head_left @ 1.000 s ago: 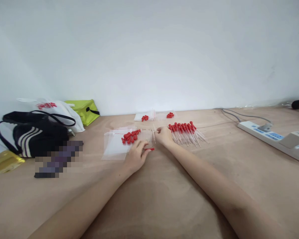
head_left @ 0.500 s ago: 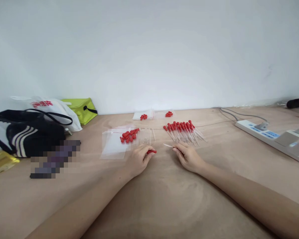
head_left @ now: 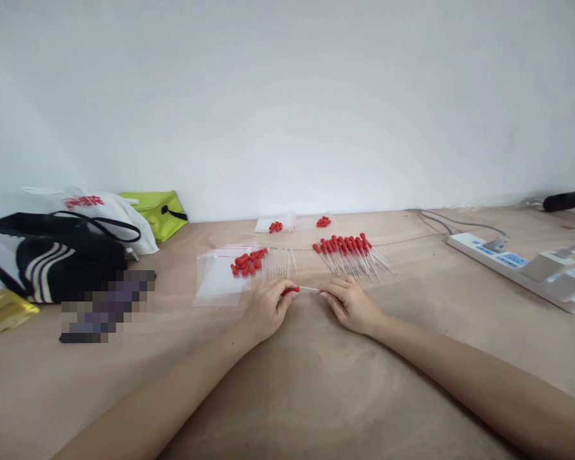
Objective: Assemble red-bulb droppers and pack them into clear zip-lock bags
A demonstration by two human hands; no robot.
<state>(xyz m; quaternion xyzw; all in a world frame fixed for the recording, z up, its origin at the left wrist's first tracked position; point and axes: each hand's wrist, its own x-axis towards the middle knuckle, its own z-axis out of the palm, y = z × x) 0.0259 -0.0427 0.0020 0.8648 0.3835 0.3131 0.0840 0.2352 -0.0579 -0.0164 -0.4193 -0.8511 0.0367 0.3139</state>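
My left hand (head_left: 268, 308) pinches a red rubber bulb (head_left: 291, 290) between thumb and fingers. A thin clear tube (head_left: 309, 290) is held by my right hand (head_left: 351, 305), and its left end meets the open end of the bulb. Just beyond my left hand, loose red bulbs (head_left: 245, 263) lie on clear zip bags (head_left: 216, 281), with a row of clear tubes (head_left: 278, 262) beside them. Past my right hand lies a row of tubes with red bulbs on their ends (head_left: 347, 246).
Two small bags with red bulbs (head_left: 275, 227) lie near the wall. At the left are a black bag (head_left: 71, 262), a white bag (head_left: 138, 223), a green bag (head_left: 156, 214) and a yellow packet (head_left: 7, 312). A power strip (head_left: 489, 254) with plugs and cables is at the right.
My right hand has moved left with the tube, which now lines up with and meets the red bulb. My left hand has stayed nearly still. The view has shifted slightly.
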